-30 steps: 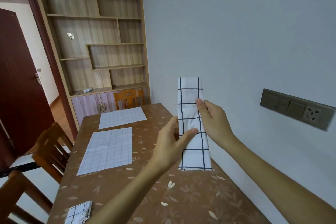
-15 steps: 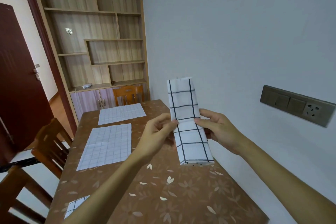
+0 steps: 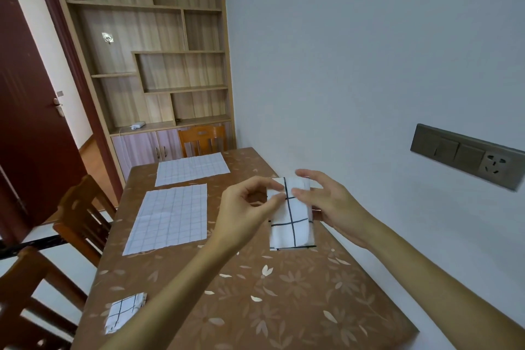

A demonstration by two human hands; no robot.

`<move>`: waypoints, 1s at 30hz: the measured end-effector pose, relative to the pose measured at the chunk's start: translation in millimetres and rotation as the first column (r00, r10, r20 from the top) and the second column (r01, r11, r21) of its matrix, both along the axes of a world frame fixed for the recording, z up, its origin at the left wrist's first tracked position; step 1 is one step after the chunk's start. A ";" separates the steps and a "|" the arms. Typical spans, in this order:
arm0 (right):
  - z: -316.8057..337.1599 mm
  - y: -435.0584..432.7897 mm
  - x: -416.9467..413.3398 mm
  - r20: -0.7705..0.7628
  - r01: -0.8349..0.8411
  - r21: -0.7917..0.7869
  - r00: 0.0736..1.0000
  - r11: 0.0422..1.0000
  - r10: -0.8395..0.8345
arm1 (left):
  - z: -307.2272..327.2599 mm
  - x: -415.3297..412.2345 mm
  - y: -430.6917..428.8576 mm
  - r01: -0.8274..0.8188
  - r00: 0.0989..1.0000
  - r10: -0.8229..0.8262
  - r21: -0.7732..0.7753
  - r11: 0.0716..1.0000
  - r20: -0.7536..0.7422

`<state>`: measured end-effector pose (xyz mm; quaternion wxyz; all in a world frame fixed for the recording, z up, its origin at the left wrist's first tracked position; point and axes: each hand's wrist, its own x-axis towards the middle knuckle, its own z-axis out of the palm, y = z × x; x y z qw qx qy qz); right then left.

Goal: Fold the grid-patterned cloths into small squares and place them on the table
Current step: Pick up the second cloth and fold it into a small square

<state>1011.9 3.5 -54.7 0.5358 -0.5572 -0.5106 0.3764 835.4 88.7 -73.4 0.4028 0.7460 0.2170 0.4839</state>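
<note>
A white cloth with a dark grid (image 3: 291, 224), folded to a short narrow packet, hangs above the brown flower-patterned table (image 3: 284, 293). My left hand (image 3: 244, 213) pinches its upper left edge between thumb and fingers. My right hand (image 3: 326, 202) holds its upper right part from behind, fingers spread over the top fold. Two unfolded grid cloths lie flat on the table: one in the middle left (image 3: 169, 219), one at the far end (image 3: 191, 167). A small folded grid cloth (image 3: 123, 311) rests near the table's front left edge, partly hidden by my left forearm.
Wooden chairs stand along the table's left side (image 3: 82, 216) and at its far end (image 3: 203, 139). A wooden shelf unit (image 3: 147, 45) fills the back wall, beside a dark red door (image 3: 31, 122). The wall on the right carries a switch and socket panel (image 3: 466, 155).
The long upright strip has been folded down to about half its length and lowered toward the table. Both hands have come down with it.
</note>
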 end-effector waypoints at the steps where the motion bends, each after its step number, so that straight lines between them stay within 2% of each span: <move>1: -4.0 0.1 -2.0 0.036 0.014 -0.027 0.999 1.000 -0.013 | -4.4 1.5 -1.7 -0.024 1.000 0.024 0.015 1.000 0.010; 3: -13.2 0.3 -7.7 0.063 -0.002 -0.074 0.998 0.997 0.007 | -12.1 3.7 -3.6 -0.054 0.998 0.054 0.001 0.999 0.028; 6: -31.0 3.3 -11.6 0.114 0.057 -0.079 0.992 0.995 -0.048 | -25.0 3.4 -5.5 -0.055 0.998 0.055 -0.051 0.997 0.002; 9: -50.2 7.9 -10.8 0.341 0.153 -0.079 0.933 0.985 -0.117 | -37.6 0.3 -5.4 -0.028 0.998 0.012 -0.255 0.966 -0.065; 12: -72.9 15.1 -11.4 0.527 0.138 -0.050 0.845 0.989 -0.091 | -50.8 -3.9 -3.3 0.038 0.980 -0.128 -0.484 0.874 -0.155; 15: -91.4 18.3 -14.6 0.627 0.051 -0.144 0.778 0.988 0.051 | -73.3 -8.1 0.2 0.000 0.965 -0.136 -0.520 0.854 -0.223; 17: -104.6 20.6 -15.3 0.601 0.003 -0.218 0.788 0.976 0.132 | -91.8 -11.0 2.4 -0.052 0.971 -0.075 -0.505 0.862 -0.228; 21: -136.3 30.1 -9.4 0.422 -0.034 -0.278 0.893 0.960 0.154 | -132.5 -17.3 10.9 -0.206 0.968 0.112 -0.461 0.863 -0.223; 24: -162.3 34.3 1.2 0.291 0.008 -0.342 0.952 0.940 0.098 | -162.7 -18.8 15.3 -0.254 0.965 0.166 -0.555 0.792 -0.204; 30: -238.3 40.0 23.6 0.099 0.136 -0.454 0.990 0.881 -0.102 | -239.2 -4.8 8.9 -0.316 0.941 0.109 -0.710 0.630 -0.321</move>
